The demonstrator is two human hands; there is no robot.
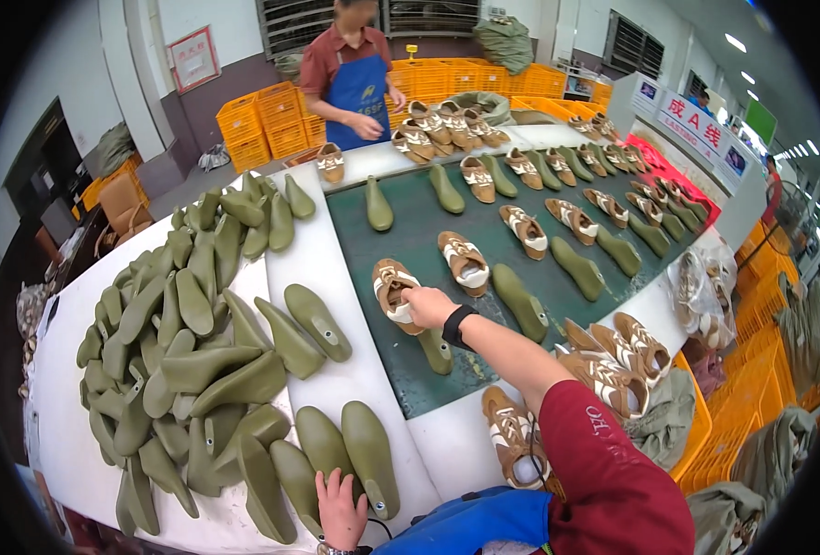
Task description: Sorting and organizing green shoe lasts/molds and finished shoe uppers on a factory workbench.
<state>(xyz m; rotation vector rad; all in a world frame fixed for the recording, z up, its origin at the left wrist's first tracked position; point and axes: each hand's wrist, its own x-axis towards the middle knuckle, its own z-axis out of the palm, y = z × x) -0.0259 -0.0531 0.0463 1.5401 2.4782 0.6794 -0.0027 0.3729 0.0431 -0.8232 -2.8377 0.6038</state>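
Nearest is a blue cloth apron (475, 524). From the left: heaped olive-green, foot-shaped shoe lasts (194, 303) on a white worktop (313, 264); the left hand (341, 511), fingers half-spread over nearby lasts, whether gripping I cannot tell; the right hand (428, 308), fingers closed on a brown-and-white sneaker (390, 280) above a green surface (354, 252).

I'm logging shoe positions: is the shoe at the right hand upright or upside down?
Upright: the shoe shows its opening from above, with the right hand at its side.

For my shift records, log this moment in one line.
left hand: at green shoe lasts; right hand: holding brown-and-white shoe; co-worker: opposite
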